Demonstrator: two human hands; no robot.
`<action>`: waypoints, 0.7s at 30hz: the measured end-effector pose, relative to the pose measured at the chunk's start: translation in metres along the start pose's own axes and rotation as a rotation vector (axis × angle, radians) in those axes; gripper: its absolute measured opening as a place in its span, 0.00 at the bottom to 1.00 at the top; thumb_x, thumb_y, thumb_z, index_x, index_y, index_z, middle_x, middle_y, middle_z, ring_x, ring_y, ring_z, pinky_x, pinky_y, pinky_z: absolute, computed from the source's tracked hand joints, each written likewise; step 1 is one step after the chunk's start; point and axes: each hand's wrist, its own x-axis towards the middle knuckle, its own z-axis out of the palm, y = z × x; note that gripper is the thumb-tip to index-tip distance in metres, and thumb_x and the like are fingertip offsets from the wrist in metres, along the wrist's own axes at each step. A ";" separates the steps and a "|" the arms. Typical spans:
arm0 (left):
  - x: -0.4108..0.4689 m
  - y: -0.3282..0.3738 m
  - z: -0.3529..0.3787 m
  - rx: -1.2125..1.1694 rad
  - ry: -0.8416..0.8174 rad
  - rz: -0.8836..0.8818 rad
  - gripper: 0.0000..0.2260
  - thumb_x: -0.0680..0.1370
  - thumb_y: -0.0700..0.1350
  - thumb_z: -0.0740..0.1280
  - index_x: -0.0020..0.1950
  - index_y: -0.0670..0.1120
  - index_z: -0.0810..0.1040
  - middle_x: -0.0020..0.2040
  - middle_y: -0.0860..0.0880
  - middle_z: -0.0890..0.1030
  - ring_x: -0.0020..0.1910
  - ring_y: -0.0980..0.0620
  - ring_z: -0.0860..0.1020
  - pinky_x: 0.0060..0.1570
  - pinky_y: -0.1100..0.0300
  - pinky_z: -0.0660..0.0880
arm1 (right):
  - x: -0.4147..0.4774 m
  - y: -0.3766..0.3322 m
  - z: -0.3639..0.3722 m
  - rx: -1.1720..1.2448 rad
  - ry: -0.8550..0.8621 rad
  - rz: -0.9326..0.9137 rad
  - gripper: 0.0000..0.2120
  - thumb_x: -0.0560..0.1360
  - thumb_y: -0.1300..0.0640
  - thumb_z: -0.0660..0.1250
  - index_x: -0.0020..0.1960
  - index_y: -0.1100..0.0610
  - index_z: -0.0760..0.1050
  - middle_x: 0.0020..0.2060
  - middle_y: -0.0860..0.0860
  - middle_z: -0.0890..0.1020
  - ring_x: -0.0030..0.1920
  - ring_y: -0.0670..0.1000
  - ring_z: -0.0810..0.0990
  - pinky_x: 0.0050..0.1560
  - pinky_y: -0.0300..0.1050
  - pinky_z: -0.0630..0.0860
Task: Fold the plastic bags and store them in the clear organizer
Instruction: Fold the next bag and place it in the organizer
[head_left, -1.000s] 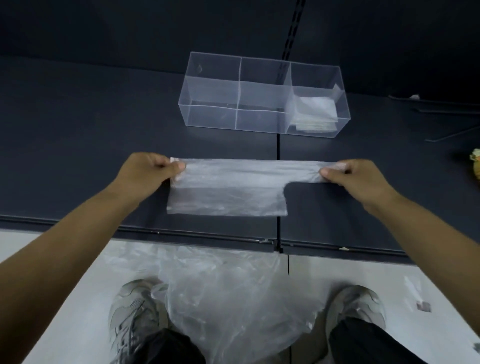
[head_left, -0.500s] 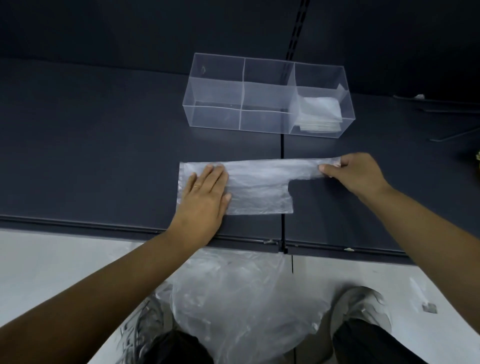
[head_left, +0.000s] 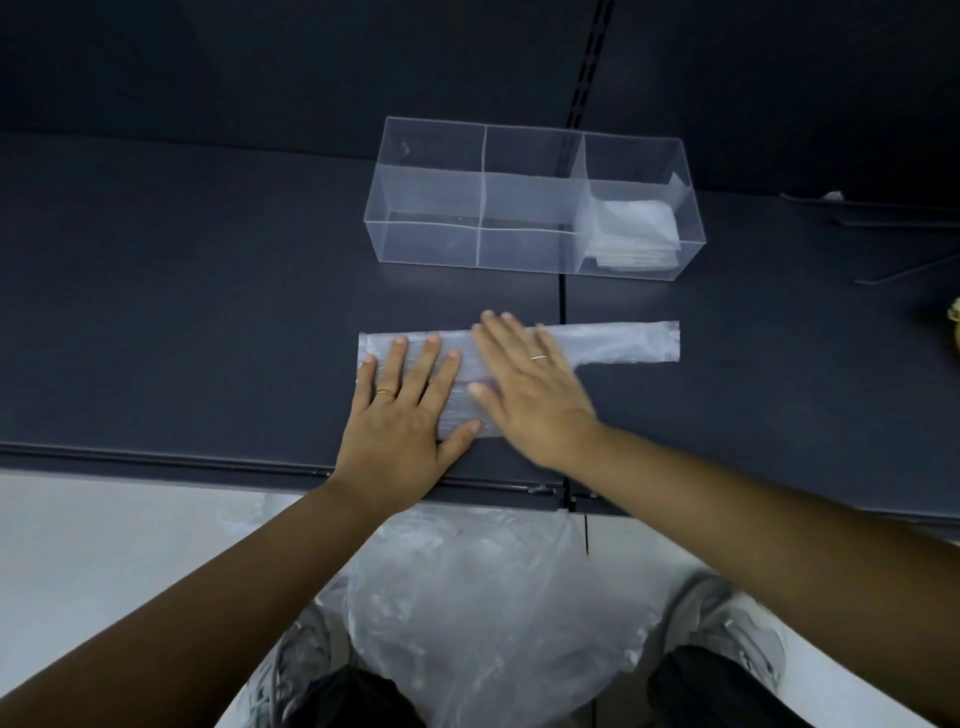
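Both hands are down flat on the plastic bag, which lies stretched out near the front edge of the desk, about midway along it. The left hand is wide open, fingers spread, palm pressing the bag's left end. The right hand is just beside it, fingers straight and flat across the bag's middle, gripping nothing. The bag's narrow handle strip runs off to the right, bare on the desk. Behind it, toward the back edge, stands the clear organizer, with folded bags stacked in its right-hand compartment. Below the front edge, a loose heap of plastic sits on the floor.
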 end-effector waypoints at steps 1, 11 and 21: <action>0.000 0.000 -0.001 -0.010 0.003 0.003 0.36 0.77 0.67 0.40 0.79 0.48 0.53 0.79 0.46 0.53 0.78 0.41 0.49 0.75 0.41 0.47 | -0.003 0.017 -0.001 -0.040 0.003 0.035 0.29 0.82 0.43 0.45 0.79 0.54 0.43 0.78 0.50 0.45 0.77 0.47 0.40 0.75 0.48 0.36; 0.000 -0.001 0.000 0.014 -0.025 -0.013 0.37 0.74 0.69 0.35 0.79 0.51 0.43 0.80 0.49 0.45 0.78 0.44 0.41 0.75 0.43 0.40 | -0.049 0.117 -0.033 -0.123 0.200 0.416 0.28 0.81 0.49 0.54 0.77 0.59 0.54 0.77 0.58 0.54 0.77 0.57 0.50 0.75 0.57 0.43; -0.012 0.023 -0.010 -0.176 0.010 0.219 0.36 0.79 0.63 0.53 0.78 0.42 0.51 0.80 0.46 0.49 0.78 0.51 0.44 0.72 0.62 0.32 | -0.073 0.045 -0.031 0.232 0.169 0.057 0.03 0.72 0.61 0.72 0.46 0.59 0.80 0.45 0.52 0.77 0.49 0.55 0.75 0.51 0.50 0.69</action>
